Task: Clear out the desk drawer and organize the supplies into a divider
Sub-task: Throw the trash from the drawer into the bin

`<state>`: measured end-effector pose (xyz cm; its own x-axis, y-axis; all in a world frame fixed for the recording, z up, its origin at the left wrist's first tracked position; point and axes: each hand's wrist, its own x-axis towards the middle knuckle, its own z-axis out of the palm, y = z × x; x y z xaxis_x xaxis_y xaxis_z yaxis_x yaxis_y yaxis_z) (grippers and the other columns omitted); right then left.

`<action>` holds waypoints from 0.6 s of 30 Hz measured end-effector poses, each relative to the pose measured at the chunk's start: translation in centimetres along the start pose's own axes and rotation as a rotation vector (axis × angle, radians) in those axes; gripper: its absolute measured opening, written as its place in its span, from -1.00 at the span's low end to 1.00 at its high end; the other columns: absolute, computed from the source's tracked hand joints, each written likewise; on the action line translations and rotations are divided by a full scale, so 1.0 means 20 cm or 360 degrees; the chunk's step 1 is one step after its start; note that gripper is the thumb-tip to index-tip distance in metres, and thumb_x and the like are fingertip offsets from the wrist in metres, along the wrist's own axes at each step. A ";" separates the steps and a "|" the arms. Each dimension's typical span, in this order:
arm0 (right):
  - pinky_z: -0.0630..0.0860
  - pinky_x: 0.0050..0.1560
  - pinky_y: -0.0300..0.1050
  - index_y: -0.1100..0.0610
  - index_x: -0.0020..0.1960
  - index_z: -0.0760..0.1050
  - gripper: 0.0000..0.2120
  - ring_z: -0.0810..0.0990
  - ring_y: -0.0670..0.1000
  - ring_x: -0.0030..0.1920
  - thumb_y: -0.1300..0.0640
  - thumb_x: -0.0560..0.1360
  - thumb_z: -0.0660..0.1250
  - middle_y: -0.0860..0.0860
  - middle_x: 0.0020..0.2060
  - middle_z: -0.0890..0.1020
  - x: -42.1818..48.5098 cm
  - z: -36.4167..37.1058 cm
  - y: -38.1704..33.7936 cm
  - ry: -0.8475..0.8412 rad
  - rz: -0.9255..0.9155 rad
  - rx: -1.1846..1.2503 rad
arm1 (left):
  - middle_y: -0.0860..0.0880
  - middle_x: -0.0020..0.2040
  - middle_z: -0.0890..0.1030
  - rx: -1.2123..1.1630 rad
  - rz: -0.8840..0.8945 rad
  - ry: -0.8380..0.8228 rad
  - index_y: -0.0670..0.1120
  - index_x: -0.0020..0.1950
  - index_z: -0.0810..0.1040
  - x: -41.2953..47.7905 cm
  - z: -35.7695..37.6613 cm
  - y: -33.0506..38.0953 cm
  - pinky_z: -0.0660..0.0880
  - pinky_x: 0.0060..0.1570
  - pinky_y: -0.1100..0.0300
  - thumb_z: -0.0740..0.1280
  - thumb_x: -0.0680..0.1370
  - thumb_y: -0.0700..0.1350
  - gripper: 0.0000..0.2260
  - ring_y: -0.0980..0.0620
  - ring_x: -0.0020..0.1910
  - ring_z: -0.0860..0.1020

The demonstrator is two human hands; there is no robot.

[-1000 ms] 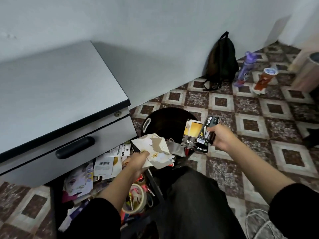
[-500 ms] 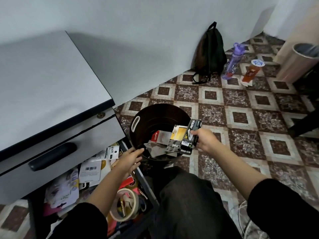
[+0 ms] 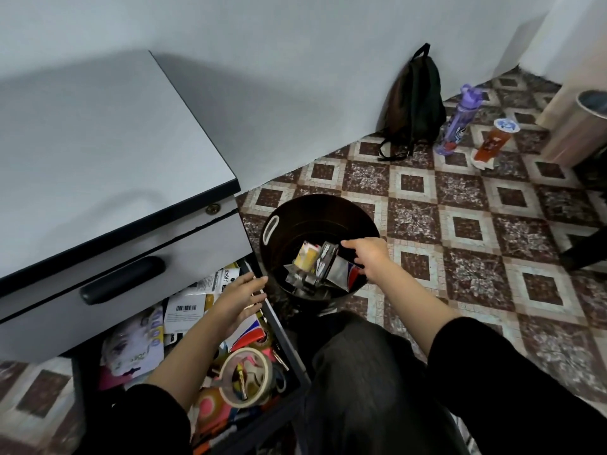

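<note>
Trash was seen in the black bin [image 3: 315, 218] under the right hand [image 3: 368, 257]: a yellow and black packet [image 3: 315, 261] and some scraps. That hand's fingers were bent down over the packet, but it could not be told if anything was pinched. The left hand [image 3: 239, 297] was held loosely spread, with nothing in it, over the open drawer [image 3: 289, 356]. Most of the job was judged to be left. The drawer was packed with papers [image 3: 184, 310] and a tape roll [image 3: 246, 376] below that hand. No divider was seen. The drawer's back was hidden by the shut drawer [image 3: 197, 251] above. A backpack [image 3: 414, 96] and purple bottle [image 3: 460, 123] were stood far past the right hand.
</note>
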<state>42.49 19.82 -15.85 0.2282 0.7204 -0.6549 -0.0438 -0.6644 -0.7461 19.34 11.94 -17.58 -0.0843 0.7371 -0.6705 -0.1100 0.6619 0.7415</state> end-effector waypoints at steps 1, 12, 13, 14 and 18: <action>0.42 0.25 0.13 0.28 0.37 0.35 -0.41 0.43 0.21 0.30 0.22 0.41 0.46 0.18 0.33 0.44 -0.01 0.00 0.02 0.0014 0.0012 -0.0035 | -0.20 0.38 0.39 -0.0002 0.0001 0.0009 -0.15 0.48 0.19 -0.01 -0.01 0.00 0.36 0.28 0.00 0.30 0.57 -0.14 -0.48 -0.16 0.30 0.43; 0.50 0.15 0.06 0.30 0.15 0.49 -0.72 0.55 0.15 0.14 0.25 0.47 0.39 0.18 0.14 0.56 -0.32 0.03 -0.02 -0.0197 -0.0141 -0.0222 | -0.22 0.30 0.47 -0.0039 0.0028 0.0068 -0.17 0.40 0.30 -0.31 -0.18 -0.04 0.39 0.21 0.03 0.29 0.56 -0.15 -0.57 -0.16 0.22 0.48; 0.50 0.14 0.04 0.30 0.17 0.49 -0.71 0.55 0.15 0.15 0.24 0.47 0.39 0.17 0.12 0.57 -0.37 0.05 -0.02 -0.0247 -0.0171 -0.0220 | -0.21 0.29 0.48 -0.0033 0.0046 0.0052 -0.17 0.39 0.32 -0.36 -0.20 -0.05 0.39 0.21 0.04 0.28 0.57 -0.15 -0.60 -0.15 0.22 0.48; 0.50 0.12 0.03 0.30 0.18 0.49 -0.70 0.56 0.15 0.13 0.23 0.48 0.39 0.17 0.09 0.57 -0.41 0.08 -0.02 -0.0305 -0.0204 -0.0213 | -0.18 0.27 0.49 -0.0028 0.0063 0.0032 -0.17 0.37 0.34 -0.40 -0.23 -0.06 0.39 0.23 0.04 0.27 0.57 -0.13 -0.62 -0.14 0.21 0.48; 0.50 0.14 0.07 0.22 -0.09 0.52 -0.95 0.58 0.08 -0.10 0.23 0.49 0.36 0.14 -0.09 0.58 -0.59 0.24 0.10 -0.0520 -0.0258 -0.0237 | -0.08 0.16 0.54 0.0009 0.0105 0.0014 -0.14 0.28 0.42 -0.56 -0.37 -0.12 0.46 0.13 0.12 0.28 0.57 -0.09 -0.70 -0.07 0.15 0.52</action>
<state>35.10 10.87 -10.20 -0.1019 0.8277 -0.5518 0.1145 -0.5412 -0.8330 13.28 1.12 -11.93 -0.0998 0.7778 -0.6205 -0.0985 0.6129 0.7840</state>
